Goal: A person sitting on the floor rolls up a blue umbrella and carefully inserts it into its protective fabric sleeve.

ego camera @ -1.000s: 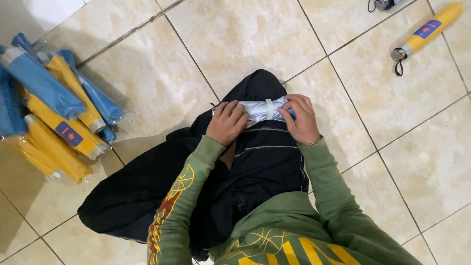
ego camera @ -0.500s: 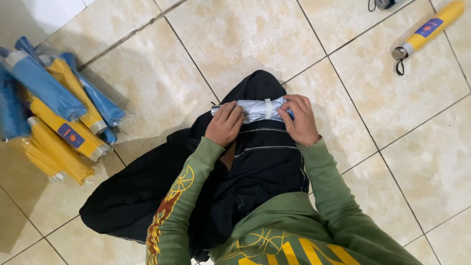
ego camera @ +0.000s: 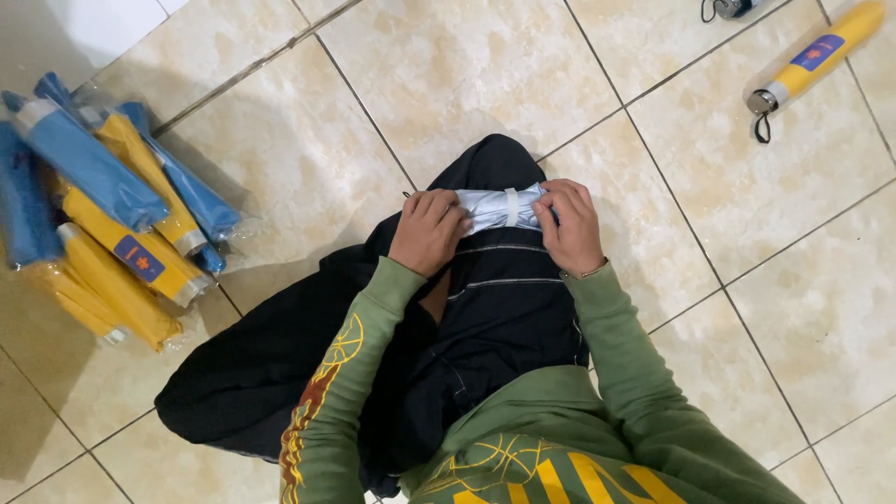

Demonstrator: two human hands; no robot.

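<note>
Beige glazed floor tiles (ego camera: 448,84) carry everything in view; we sit on them in black trousers (ego camera: 504,308) with one knee raised. To our left lies a heap of folded umbrellas in blue and yellow sleeves (ego camera: 103,215), stacked across one another, some in clear wrap. At upper right, well apart, a single yellow sleeved umbrella with a grey handle end and a wrist loop (ego camera: 810,58) lies alone on a tile.

On the raised knee rests the silver-grey folded umbrella canopy (ego camera: 499,207), lying crosswise, a narrow white strap round its middle. Our left hand (ego camera: 429,231) is curled over its left end, fingers closed on the fabric. Our right hand (ego camera: 567,224) grips the right end, fingers wrapped and pressed onto the folds; whether the thumb is under the bundle we cannot tell.

Judgement: the step in hand is tightening the rolled canopy, with the strap apparently fastened. The next move calls for keeping the roll compact while a sleeve is drawn over it.
</note>
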